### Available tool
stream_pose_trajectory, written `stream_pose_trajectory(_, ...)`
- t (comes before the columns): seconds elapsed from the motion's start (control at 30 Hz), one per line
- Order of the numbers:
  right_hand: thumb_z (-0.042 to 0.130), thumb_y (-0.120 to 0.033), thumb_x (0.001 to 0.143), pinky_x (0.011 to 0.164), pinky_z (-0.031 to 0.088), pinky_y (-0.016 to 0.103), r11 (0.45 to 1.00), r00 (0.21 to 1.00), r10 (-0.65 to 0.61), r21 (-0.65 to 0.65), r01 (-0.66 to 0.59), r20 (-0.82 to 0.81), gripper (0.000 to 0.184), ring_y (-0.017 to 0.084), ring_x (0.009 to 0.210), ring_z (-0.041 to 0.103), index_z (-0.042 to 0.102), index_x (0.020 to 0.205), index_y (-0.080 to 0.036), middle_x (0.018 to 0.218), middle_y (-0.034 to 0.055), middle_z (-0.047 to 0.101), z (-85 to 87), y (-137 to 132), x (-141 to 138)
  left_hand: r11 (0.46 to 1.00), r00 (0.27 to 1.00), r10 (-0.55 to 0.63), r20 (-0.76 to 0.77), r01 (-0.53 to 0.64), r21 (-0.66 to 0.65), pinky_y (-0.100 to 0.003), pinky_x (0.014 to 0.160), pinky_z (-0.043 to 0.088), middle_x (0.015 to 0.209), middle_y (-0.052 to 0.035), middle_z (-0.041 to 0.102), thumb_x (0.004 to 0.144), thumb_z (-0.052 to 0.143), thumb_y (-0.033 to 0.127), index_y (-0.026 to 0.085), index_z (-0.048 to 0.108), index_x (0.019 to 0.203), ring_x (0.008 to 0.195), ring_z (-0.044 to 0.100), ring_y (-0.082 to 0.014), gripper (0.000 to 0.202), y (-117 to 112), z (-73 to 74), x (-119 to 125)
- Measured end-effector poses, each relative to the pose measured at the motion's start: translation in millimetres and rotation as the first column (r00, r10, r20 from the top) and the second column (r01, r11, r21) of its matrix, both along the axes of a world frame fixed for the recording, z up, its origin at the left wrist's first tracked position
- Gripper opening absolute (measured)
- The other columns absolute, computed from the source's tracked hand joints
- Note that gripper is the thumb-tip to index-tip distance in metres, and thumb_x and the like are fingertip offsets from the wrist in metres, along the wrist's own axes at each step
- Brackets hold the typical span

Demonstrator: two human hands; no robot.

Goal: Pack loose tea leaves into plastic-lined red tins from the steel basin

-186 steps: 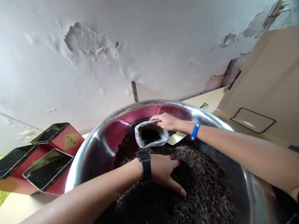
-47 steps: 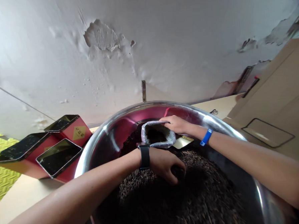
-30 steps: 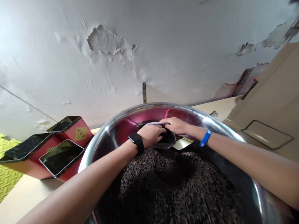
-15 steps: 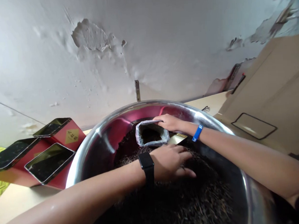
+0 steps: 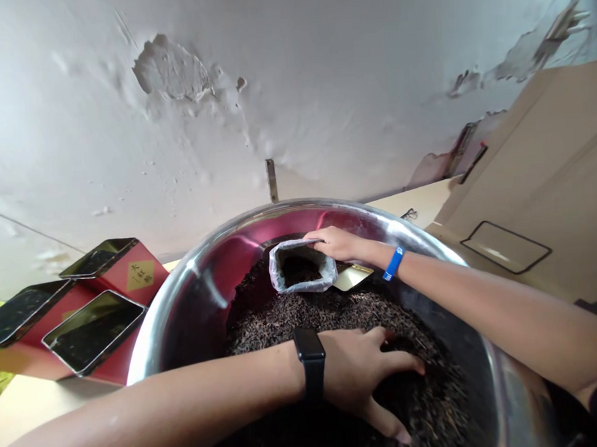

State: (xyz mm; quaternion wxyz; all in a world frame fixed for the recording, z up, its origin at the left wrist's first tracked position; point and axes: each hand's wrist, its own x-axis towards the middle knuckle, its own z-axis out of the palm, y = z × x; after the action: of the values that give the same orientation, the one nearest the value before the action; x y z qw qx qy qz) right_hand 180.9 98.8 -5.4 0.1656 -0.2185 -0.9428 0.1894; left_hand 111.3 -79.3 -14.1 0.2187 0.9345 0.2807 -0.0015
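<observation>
While the right hand [image 5: 333,243] pinches the bag [image 5: 306,286], seemingly part-filled, the left hand [image 5: 353,371] splays its fingers over plenty of loose leaves [image 5: 343,308].

Three red tins [image 5: 76,305] are counted, one metal basin [image 5: 201,275], one white-lined container [image 5: 306,288], one gold-coloured flap [image 5: 352,277]; now one left hand [image 5: 349,367] is spotted, one right hand [image 5: 332,242], one smartwatch [image 5: 309,343], one blue wristband [image 5: 393,264]!
</observation>
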Motion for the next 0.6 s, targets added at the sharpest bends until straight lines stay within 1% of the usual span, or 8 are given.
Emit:
stream_pose_trajectory(0.1, 0.040, -0.020, 0.081, 0.078, 0.040, 0.027, 1.000, 1.000, -0.012, -0.005, 0.012, 0.008, 0.027, 0.016, 0.087, 0.056, 0.060, 0.099, -0.021, 0.102, 0.0040, 0.063, 0.2, -1, 0, 1.000, 1.000, 0.001, -0.025, -0.001, -0.015, -0.035, 0.062, 0.048, 0.107, -0.0100, 0.049, 0.068, 0.049, 0.062, 0.030, 0.036, 0.125, 0.078, 0.059, -0.0252, 0.067, 2, -3.3, 1)
stream_pose_trajectory(0.2, 0.040, -0.021, 0.082, 0.079, 0.040, 0.028, 1.000, 1.000, -0.015, -0.008, 0.016, 0.021, 0.027, 0.017, 0.087, 0.057, 0.060, 0.099, -0.021, 0.102, 0.0032, 0.063, 0.0, -1, 0, 0.999, 0.999, -0.034, -0.039, 0.034, 0.009, -0.031, 0.061, 0.047, 0.097, -0.0081, 0.053, 0.072, 0.051, 0.053, 0.027, 0.040, 0.122, 0.073, 0.059, -0.0221, 0.057, 3, -4.0, 2)
stream_pose_trajectory(0.27, 0.039, -0.021, 0.082, 0.079, 0.040, 0.027, 1.000, 1.000, -0.011, -0.007, 0.012, 0.023, 0.027, 0.017, 0.088, 0.057, 0.059, 0.100, -0.021, 0.102, 0.0033, 0.063, -0.1, -1, 0, 0.997, 0.997, -0.062, -0.045, 0.064, 0.031, -0.029, 0.060, 0.046, 0.093, -0.0068, 0.054, 0.072, 0.053, 0.048, 0.026, 0.042, 0.120, 0.073, 0.058, -0.0206, 0.053, 4, -2.7, 1)
stream_pose_trajectory(0.37, 0.040, -0.020, 0.081, 0.080, 0.040, 0.027, 1.000, 1.000, -0.010, -0.009, 0.010, 0.023, 0.028, 0.017, 0.089, 0.056, 0.059, 0.100, -0.020, 0.103, 0.0039, 0.063, 1.0, -2, 0, 0.995, 0.997, -0.079, -0.024, 0.081, 0.053, -0.027, 0.061, 0.045, 0.091, -0.0053, 0.055, 0.073, 0.054, 0.044, 0.025, 0.045, 0.117, 0.075, 0.058, -0.0190, 0.049, 6, 1.1, -1)
stream_pose_trajectory(0.47, 0.039, -0.018, 0.080, 0.080, 0.040, 0.027, 1.000, 1.000, -0.011, -0.026, 0.011, 0.021, 0.028, 0.017, 0.089, 0.056, 0.059, 0.100, -0.019, 0.103, 0.0041, 0.063, 2.4, -4, 0, 0.996, 0.996, -0.077, 0.049, 0.075, 0.053, -0.026, 0.067, 0.045, 0.095, -0.0058, 0.055, 0.074, 0.056, 0.041, 0.023, 0.045, 0.116, 0.081, 0.057, -0.0182, 0.047, 11, 7.8, -7)
stream_pose_trajectory(0.53, 0.039, -0.017, 0.080, 0.079, 0.040, 0.027, 0.999, 1.000, -0.011, -0.039, 0.011, 0.013, 0.029, 0.017, 0.088, 0.056, 0.059, 0.100, -0.019, 0.102, 0.0038, 0.063, 2.5, -4, 1, 0.997, 0.991, -0.056, 0.118, 0.049, 0.059, -0.026, 0.073, 0.044, 0.099, -0.0064, 0.055, 0.074, 0.056, 0.037, 0.021, 0.046, 0.115, 0.086, 0.056, -0.0180, 0.045, 16, 14.2, -13)
stream_pose_trajectory(0.6, 0.039, -0.018, 0.080, 0.079, 0.041, 0.027, 0.999, 1.000, -0.007, -0.044, 0.007, 0.002, 0.028, 0.016, 0.088, 0.056, 0.059, 0.100, -0.019, 0.102, 0.0035, 0.063, 1.4, -4, 2, 0.997, 0.983, -0.009, 0.184, -0.006, 0.078, -0.026, 0.076, 0.044, 0.100, -0.0066, 0.056, 0.076, 0.056, 0.035, 0.020, 0.047, 0.114, 0.088, 0.055, -0.0174, 0.042, 22, 21.8, -21)
